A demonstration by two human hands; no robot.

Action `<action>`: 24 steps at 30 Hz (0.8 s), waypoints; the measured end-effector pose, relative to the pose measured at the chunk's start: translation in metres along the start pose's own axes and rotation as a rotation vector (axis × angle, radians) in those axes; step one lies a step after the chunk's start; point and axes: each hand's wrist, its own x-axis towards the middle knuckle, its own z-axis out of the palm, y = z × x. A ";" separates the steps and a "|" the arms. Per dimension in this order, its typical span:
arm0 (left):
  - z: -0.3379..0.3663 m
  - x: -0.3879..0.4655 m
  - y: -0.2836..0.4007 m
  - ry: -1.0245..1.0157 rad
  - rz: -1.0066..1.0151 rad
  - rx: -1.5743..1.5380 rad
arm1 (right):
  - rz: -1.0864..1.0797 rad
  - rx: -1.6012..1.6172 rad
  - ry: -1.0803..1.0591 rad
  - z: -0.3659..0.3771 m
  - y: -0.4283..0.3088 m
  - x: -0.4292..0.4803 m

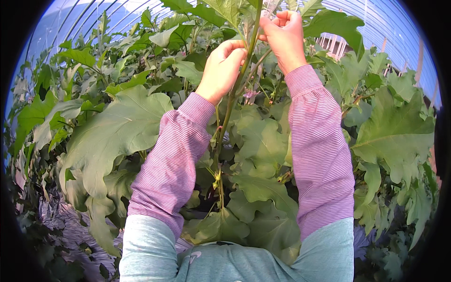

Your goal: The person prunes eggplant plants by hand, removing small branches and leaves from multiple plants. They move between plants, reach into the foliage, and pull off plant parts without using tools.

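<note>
A tall eggplant stem [230,102] rises in front of me, leaning slightly right toward its top. My left hand [223,68] is at the stem's left side, thumb and forefinger bent together against it. Whatever lies between those fingertips is hidden. On the other side and a little higher, my right hand [285,37] has its fingers curled close to the stem. I cannot tell whether they pinch something thin. A side branch [259,63] forks off below my right hand. A pale purple flower [250,94] hangs beneath it.
Broad eggplant leaves crowd both sides, with a large leaf [118,132] at left and another [394,130] at right. Lower down the stem is a small green bud [215,184]. Silvery plastic film [67,225] covers the ground. Curved greenhouse ribs [84,17] arch behind.
</note>
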 end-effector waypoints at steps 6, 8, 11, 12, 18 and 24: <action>0.000 0.013 0.014 -0.003 -0.096 -0.020 | 0.375 0.359 -0.378 -0.028 0.016 -0.030; 0.003 0.018 0.016 -0.023 -0.126 -0.024 | 0.430 0.455 -0.435 -0.027 0.021 -0.031; 0.003 0.024 0.019 -0.079 -0.203 0.001 | 0.403 0.410 -0.491 -0.023 0.024 -0.030; 0.001 0.025 0.020 -0.082 -0.201 0.029 | 0.374 0.353 -0.523 -0.023 0.024 -0.029; -0.011 0.017 0.022 -0.117 -0.217 -0.166 | -0.470 -0.243 -0.355 -0.028 0.021 -0.036; -0.013 -0.004 0.035 -0.044 0.082 0.367 | -0.261 -0.568 -0.408 -0.039 0.011 -0.046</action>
